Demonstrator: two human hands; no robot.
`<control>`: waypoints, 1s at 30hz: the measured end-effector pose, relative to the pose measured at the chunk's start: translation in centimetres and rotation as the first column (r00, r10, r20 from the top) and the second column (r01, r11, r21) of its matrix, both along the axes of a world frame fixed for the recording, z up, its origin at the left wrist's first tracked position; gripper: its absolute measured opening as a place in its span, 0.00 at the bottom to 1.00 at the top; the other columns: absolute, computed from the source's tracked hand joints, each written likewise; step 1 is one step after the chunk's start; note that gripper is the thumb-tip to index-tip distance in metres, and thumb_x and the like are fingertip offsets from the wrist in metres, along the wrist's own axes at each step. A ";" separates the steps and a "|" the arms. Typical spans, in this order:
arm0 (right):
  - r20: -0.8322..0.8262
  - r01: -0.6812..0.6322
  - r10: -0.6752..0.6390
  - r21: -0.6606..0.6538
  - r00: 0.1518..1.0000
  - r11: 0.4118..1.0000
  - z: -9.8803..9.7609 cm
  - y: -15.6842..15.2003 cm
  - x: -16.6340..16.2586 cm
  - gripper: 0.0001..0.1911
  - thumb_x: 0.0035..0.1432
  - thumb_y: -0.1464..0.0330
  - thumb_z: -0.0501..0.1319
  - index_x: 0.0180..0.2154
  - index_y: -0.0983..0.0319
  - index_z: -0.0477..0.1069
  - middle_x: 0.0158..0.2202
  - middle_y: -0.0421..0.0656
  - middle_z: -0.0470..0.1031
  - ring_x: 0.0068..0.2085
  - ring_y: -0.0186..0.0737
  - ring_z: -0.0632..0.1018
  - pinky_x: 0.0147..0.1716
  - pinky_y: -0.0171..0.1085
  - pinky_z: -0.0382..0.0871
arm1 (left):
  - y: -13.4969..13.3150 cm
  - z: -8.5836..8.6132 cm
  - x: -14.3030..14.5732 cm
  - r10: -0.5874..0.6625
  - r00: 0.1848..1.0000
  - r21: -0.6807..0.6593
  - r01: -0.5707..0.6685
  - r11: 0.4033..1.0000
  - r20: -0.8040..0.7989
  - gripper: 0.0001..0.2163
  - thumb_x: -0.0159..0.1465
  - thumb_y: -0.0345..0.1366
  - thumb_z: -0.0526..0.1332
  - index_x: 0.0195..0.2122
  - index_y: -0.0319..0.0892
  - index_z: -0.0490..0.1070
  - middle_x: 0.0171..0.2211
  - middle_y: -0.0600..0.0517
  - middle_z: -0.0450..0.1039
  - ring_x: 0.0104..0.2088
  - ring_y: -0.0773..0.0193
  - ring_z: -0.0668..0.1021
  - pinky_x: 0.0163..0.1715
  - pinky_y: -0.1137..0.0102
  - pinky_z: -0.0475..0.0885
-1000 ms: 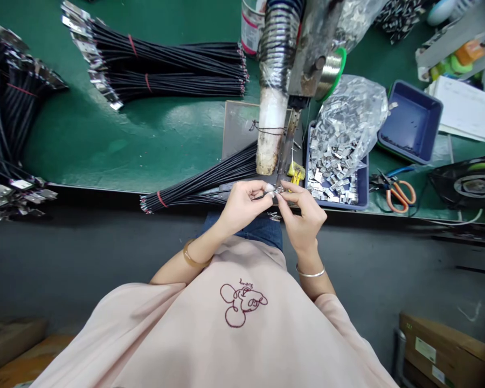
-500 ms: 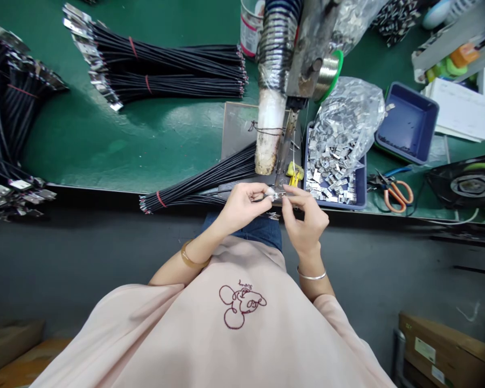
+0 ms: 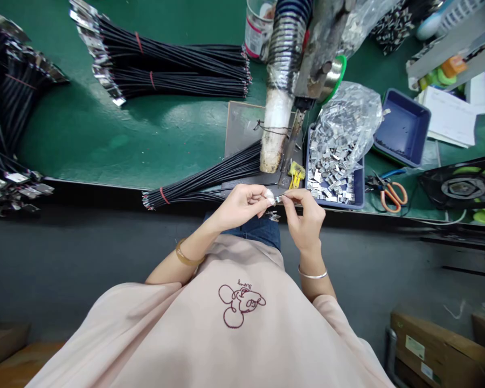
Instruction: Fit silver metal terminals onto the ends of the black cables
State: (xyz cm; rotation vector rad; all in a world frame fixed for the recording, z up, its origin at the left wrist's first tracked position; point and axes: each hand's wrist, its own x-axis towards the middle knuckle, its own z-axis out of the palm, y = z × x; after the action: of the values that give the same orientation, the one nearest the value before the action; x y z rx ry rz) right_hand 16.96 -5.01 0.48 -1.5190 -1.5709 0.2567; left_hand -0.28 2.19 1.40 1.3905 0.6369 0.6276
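My left hand is closed in a pinch at the table's front edge, with a white wrapping on a fingertip. What lies between its fingers is hidden. Facing it, my right hand pinches a small silver metal connector shell between thumb and finger. The shell sits in the narrow gap between both hands' fingertips. Just behind my left hand, a bundle of black cables tied with a red band lies partly on a grey board. A soldering-iron-like metal rod points down above the hands, beside a yellow sponge-like piece.
Right of the hands stands a blue tray of metal shells with a plastic bag. Beyond are orange-handled pliers, another blue tray and a fan. A wrapped duct hangs overhead. More cable bundles lie at left.
The right hand's fingers have drawn closer together around the metal shell, which now shows more plainly. Both hands stay nearly in place; the view has shifted slightly.
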 end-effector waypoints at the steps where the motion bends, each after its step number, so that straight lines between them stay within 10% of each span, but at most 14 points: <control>1: 0.037 0.039 -0.040 0.042 0.999 0.998 -0.1 -0.2 0.0 0.03 0.66 0.67 0.59 0.39 0.58 0.71 0.33 0.39 0.78 0.31 0.32 0.80 0.32 0.31 0.75 | 0.0 0.0 0.1 0.026 0.999 -0.025 -0.025 0.999 0.021 0.10 0.64 0.38 0.63 0.28 0.38 0.71 0.18 0.56 0.67 0.19 0.74 0.66 0.22 0.77 0.63; 13: 0.338 -0.008 -0.023 0.089 0.941 0.996 0.2 -0.4 -0.6 0.03 0.64 0.67 0.63 0.39 0.60 0.73 0.18 0.31 0.65 0.19 0.27 0.67 0.24 0.31 0.61 | -0.2 -1.0 0.5 0.086 0.996 0.018 -0.087 0.996 0.021 0.06 0.61 0.32 0.60 0.29 0.36 0.74 0.20 0.54 0.70 0.21 0.72 0.71 0.25 0.76 0.67; 21: -0.187 -0.075 0.034 -0.214 0.982 0.974 0.2 -0.4 -0.1 0.09 0.66 0.62 0.59 0.34 0.59 0.68 0.20 0.30 0.63 0.19 0.25 0.63 0.19 0.28 0.56 | -0.8 -1.5 0.9 0.157 0.987 0.142 -0.153 0.978 -0.019 0.06 0.59 0.33 0.65 0.28 0.37 0.78 0.22 0.53 0.71 0.23 0.70 0.69 0.24 0.75 0.63; 30: -0.347 0.192 -0.161 0.056 0.924 0.980 0.0 -1.0 0.0 0.07 0.68 0.65 0.56 0.47 0.54 0.67 0.32 0.35 0.80 0.23 0.29 0.78 0.25 0.32 0.74 | -0.7 -1.2 1.8 0.268 0.963 0.040 -0.269 0.962 0.025 0.08 0.59 0.35 0.65 0.27 0.36 0.77 0.22 0.54 0.69 0.23 0.73 0.65 0.24 0.76 0.59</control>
State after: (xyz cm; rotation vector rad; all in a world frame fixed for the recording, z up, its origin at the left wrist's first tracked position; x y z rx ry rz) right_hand 16.92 -6.06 0.50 -1.4475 -1.1499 0.3242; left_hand 1.56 1.49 0.19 1.3469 0.8089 0.8739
